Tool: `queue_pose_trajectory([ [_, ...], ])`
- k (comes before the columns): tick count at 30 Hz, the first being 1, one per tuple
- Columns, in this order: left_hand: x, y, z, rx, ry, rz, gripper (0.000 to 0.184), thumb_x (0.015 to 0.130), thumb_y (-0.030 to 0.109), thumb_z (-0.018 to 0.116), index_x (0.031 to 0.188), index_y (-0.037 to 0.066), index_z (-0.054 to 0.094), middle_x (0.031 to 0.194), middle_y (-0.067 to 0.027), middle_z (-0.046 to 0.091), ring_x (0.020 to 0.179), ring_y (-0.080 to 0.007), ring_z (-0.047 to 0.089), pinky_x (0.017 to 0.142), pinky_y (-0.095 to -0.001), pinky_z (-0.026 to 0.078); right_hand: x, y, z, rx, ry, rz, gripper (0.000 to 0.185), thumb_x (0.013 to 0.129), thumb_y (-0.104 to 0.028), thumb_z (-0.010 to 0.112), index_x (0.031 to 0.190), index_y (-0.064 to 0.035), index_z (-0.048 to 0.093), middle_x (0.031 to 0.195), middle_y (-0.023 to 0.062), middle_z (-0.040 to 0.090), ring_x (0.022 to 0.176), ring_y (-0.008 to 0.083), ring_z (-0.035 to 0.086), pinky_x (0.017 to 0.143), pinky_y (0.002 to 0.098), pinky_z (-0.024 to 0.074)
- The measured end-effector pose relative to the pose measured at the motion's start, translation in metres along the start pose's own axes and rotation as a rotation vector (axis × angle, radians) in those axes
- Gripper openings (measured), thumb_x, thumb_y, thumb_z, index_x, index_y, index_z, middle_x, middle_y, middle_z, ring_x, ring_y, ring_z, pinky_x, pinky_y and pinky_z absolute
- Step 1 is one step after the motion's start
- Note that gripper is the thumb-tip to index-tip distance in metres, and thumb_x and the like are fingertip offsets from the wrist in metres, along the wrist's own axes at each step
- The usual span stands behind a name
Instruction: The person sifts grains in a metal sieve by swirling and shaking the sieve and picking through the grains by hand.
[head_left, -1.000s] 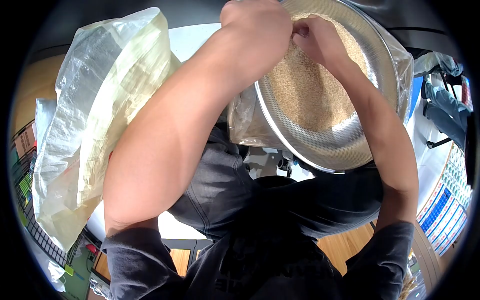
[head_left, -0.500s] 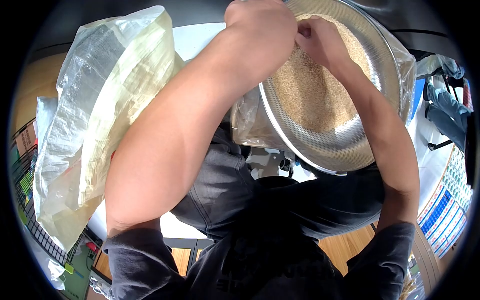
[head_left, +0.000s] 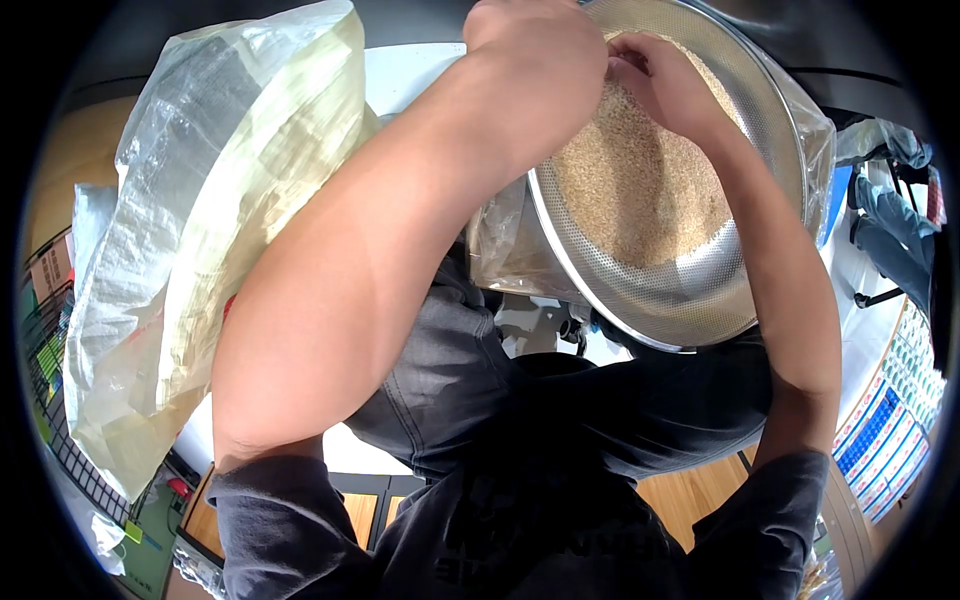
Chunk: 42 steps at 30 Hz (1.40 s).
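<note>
A wide metal strainer (head_left: 690, 300) with a perforated wall holds a bed of small tan grain (head_left: 640, 190). Over the grain, toward the far side, is my right hand (head_left: 665, 85), its fingers curled inward and pressed together. What sits between those fingertips is too small to make out. My left hand (head_left: 535, 20) reaches across to the strainer's far left rim at the top edge of the view. Its fingers are hidden behind the wrist and cut off by the frame.
A large translucent woven sack (head_left: 240, 200) stands at the left, beside my left forearm. Clear plastic (head_left: 520, 250) shows under the strainer. A black wire rack (head_left: 60, 370) is at far left. On the right are a person's jeans-clad legs (head_left: 895, 230) and blue-and-white printed packs (head_left: 885, 435).
The view has shifted slightly, so the strainer and sack sit a little farther right and higher. My right hand's fingers stay curled over the grain, with only a small movement.
</note>
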<state>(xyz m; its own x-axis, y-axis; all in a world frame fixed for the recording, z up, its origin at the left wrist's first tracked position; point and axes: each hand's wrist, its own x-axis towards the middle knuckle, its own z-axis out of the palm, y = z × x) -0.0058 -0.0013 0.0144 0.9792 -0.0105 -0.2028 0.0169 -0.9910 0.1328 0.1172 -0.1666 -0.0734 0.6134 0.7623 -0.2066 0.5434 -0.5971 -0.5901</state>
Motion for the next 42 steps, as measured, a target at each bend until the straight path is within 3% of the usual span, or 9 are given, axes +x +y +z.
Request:
queue_pose_trajectory([
  [7,-0.003,0.003,-0.010,-0.026,0.026,0.004,0.025,0.089,0.009,0.059,0.108,-0.002,0.070,0.103,-0.0189,0.074,0.096,-0.0310,0.075,0.076,-0.0416,0.060,-0.031,0.009,-0.043,0.199,0.025,0.098,0.014,0.100,-0.017,0.065,0.103,-0.0035,0.067,0.076,-0.0042,0.053,0.070,0.0063,0.050,0.066,0.0250,0.0422],
  [9,0.000,0.002,-0.019,-0.154,-0.174,-0.066,0.028,0.088,0.000,0.054,0.114,-0.008,0.060,0.104,-0.0241,0.073,0.095,-0.0408,0.073,0.080,-0.0506,0.059,-0.056,0.022,-0.071,0.231,0.086,0.130,0.015,0.099,-0.019,0.065,0.101,-0.0045,0.068,0.075,-0.0060,0.053,0.067,0.0050,0.047,0.062,0.0238,0.0396],
  [11,0.002,0.002,-0.014,-0.145,-0.129,-0.064,0.028,0.088,0.001,0.053,0.114,-0.008,0.060,0.104,-0.0242,0.073,0.095,-0.0409,0.073,0.081,-0.0508,0.058,-0.085,0.034,-0.101,0.431,0.322,0.327,0.016,0.099,-0.022,0.064,0.100,-0.0064,0.069,0.076,-0.0076,0.053,0.068,0.0042,0.046,0.061,0.0229,0.0375],
  [14,0.003,0.004,-0.010,-0.104,-0.091,-0.069,0.029,0.090,0.002,0.050,0.115,-0.008,0.060,0.107,-0.0248,0.073,0.097,-0.0413,0.073,0.082,-0.0519,0.058,-0.130,0.082,-0.139,0.388,0.489,0.573,0.019,0.099,-0.024,0.064,0.101,-0.0061,0.070,0.075,-0.0066,0.054,0.067,0.0047,0.046,0.061,0.0227,0.0379],
  [17,0.005,0.005,-0.008,-0.064,-0.099,-0.084,0.030,0.092,0.004,0.048,0.116,-0.008,0.059,0.110,-0.0258,0.072,0.101,-0.0419,0.072,0.084,-0.0536,0.057,-0.172,0.108,-0.144,0.304,0.575,0.667,0.022,0.098,-0.025,0.064,0.103,-0.0052,0.071,0.073,-0.0054,0.054,0.065,0.0053,0.047,0.060,0.0231,0.0382],
  [22,0.010,0.006,-0.001,-0.002,-0.095,-0.125,0.030,0.092,0.004,0.048,0.118,-0.007,0.058,0.112,-0.0271,0.071,0.103,-0.0427,0.071,0.087,-0.0549,0.057,-0.197,0.119,-0.141,0.372,0.513,0.744,0.019,0.098,-0.017,0.060,0.105,-0.0051,0.073,0.074,-0.0032,0.057,0.063,0.0064,0.051,0.057,0.0234,0.0386],
  [31,0.013,0.005,0.001,0.031,-0.124,-0.199,0.031,0.093,0.002,0.048,0.122,-0.006,0.056,0.117,-0.0256,0.070,0.106,-0.0422,0.070,0.088,-0.0547,0.056,-0.197,0.125,-0.144,0.401,0.562,0.812,0.021,0.099,-0.019,0.060,0.106,-0.0058,0.076,0.080,-0.0008,0.062,0.067,0.0085,0.057,0.059,0.0247,0.0423],
  [39,0.011,0.004,0.000,-0.024,-0.103,-0.188,0.033,0.091,-0.001,0.050,0.122,-0.008,0.056,0.117,-0.0256,0.070,0.107,-0.0410,0.071,0.089,-0.0564,0.055,-0.185,0.117,-0.140,0.290,0.521,0.845,0.027,0.100,-0.029,0.063,0.105,-0.0047,0.074,0.082,-0.0008,0.065,0.070,0.0083,0.059,0.059,0.0240,0.0431],
  [42,0.010,0.004,-0.003,-0.021,-0.129,-0.169,0.033,0.091,-0.001,0.050,0.122,-0.008,0.056,0.116,-0.0256,0.071,0.106,-0.0410,0.071,0.089,-0.0570,0.055,-0.179,0.102,-0.137,0.412,0.454,0.838,0.031,0.099,-0.034,0.066,0.107,-0.0056,0.072,0.081,-0.0009,0.065,0.070,0.0079,0.058,0.058,0.0238,0.0425],
])
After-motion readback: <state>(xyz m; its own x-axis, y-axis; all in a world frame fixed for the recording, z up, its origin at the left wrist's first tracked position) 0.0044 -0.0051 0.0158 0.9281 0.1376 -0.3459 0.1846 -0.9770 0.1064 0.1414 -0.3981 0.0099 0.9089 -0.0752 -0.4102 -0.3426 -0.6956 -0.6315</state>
